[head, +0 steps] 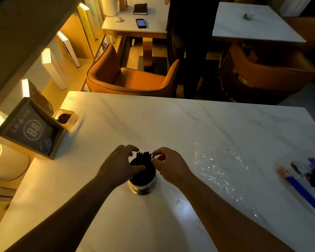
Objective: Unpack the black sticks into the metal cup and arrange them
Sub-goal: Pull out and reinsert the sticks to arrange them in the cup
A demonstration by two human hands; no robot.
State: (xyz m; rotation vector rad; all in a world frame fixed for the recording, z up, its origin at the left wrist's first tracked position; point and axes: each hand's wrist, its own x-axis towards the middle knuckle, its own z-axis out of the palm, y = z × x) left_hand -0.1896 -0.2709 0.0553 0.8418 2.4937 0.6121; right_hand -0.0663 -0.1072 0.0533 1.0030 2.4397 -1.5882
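Note:
A round metal cup (pixel 142 186) stands on the white marble table (pixel 153 124), near its front middle. A bundle of black sticks (pixel 144 158) stands upright in the cup, tips bunched above the rim. My left hand (pixel 119 161) curls around the left side of the bundle, thumb against the sticks at the rim. My right hand (pixel 168 163) is on the right side, thumb and forefinger pinching the stick tips. The cup's inside is dark and its bottom is hidden.
Crumpled clear plastic wrap (pixel 218 164) lies right of the cup. A blue and white packet (pixel 305 180) lies near the right edge. A table sign marked B8 (pixel 32 130) and a small dish (pixel 65 117) sit at left. An orange chair (pixel 129 77) stands beyond the table, beside a standing person (pixel 191 33).

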